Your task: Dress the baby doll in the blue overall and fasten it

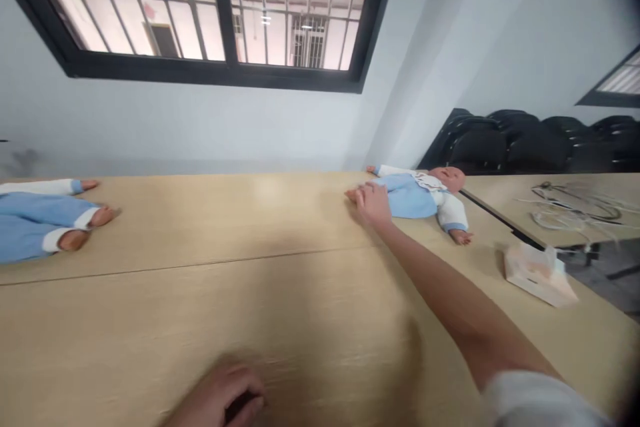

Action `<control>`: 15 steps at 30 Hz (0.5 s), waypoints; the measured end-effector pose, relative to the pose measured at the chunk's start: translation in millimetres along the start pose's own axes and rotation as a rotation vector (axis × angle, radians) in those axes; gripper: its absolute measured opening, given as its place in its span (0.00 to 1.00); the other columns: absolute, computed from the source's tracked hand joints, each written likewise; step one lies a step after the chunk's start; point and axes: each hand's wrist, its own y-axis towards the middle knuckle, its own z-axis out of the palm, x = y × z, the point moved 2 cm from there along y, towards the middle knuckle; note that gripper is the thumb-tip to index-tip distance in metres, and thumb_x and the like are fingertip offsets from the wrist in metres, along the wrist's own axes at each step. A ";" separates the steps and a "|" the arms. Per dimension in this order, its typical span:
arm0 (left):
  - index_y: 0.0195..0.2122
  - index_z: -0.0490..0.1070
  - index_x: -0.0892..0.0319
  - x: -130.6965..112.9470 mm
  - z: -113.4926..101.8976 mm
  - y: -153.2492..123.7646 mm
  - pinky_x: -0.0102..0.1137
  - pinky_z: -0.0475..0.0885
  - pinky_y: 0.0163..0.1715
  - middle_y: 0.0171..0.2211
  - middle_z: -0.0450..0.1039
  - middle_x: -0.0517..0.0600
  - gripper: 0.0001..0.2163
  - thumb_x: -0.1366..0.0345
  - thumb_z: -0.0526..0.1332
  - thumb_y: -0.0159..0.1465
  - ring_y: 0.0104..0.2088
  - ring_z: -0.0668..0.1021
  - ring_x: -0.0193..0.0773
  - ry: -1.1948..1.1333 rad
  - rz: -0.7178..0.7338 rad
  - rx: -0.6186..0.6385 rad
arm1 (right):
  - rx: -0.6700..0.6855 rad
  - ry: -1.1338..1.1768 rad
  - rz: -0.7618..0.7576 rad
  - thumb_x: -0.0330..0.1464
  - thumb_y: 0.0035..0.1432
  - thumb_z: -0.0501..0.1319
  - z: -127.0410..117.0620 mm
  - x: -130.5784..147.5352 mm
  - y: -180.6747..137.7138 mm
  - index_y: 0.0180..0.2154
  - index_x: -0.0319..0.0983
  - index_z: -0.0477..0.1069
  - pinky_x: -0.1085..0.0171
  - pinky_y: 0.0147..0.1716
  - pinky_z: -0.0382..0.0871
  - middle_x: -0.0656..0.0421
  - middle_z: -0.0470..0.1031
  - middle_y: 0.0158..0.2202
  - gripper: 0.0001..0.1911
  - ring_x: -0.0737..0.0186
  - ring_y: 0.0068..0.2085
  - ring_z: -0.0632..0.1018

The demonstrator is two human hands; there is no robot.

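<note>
A baby doll (407, 195) in a light blue and white outfit lies on its back on the table, head to the right and legs toward the left. Reaching across to it, my right hand (374, 205) is closed over its lower legs, with one small foot showing past my fingers. At the bottom edge, my left hand (227, 397) hovers over or rests on the tabletop, fingers loosely curled, with nothing visible in it. Its lower part is cut off by the frame.
A second doll (43, 220) in the same outfit lies at the far left, partly out of frame. On the right are an opened tissue packet (539, 272) and tangled cables (575, 208) on an adjoining table. Black chairs (525, 140) stand behind; a barred window (225, 13) is ahead.
</note>
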 end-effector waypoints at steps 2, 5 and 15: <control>0.37 0.75 0.53 -6.8 -2.3 0.5 0.31 0.70 0.43 0.39 0.79 0.49 0.14 0.54 0.55 0.72 0.40 0.77 0.39 -0.009 0.022 -0.030 | 0.051 0.138 -0.230 0.40 0.72 0.47 0.2 35.1 -48.7 0.59 0.35 0.70 0.45 0.69 0.49 0.43 0.69 0.62 0.24 0.45 0.65 0.64; 0.35 0.75 0.55 -14.2 -4.0 2.4 0.31 0.68 0.41 0.37 0.79 0.49 0.14 0.55 0.55 0.72 0.39 0.77 0.39 -0.010 0.045 -0.066 | 0.143 0.298 -0.374 0.42 0.72 0.51 -8.3 87.3 -132.4 0.61 0.40 0.69 0.41 0.67 0.55 0.46 0.70 0.62 0.23 0.45 0.65 0.66; 0.31 0.74 0.56 -2.9 14.4 17.6 0.35 0.64 0.37 0.33 0.77 0.50 0.07 0.60 0.60 0.63 0.36 0.74 0.41 0.102 -0.064 -0.298 | 0.283 0.405 -0.385 0.36 0.67 0.55 -27.0 192.7 -201.9 0.53 0.42 0.75 0.44 0.60 0.70 0.47 0.76 0.56 0.17 0.45 0.58 0.76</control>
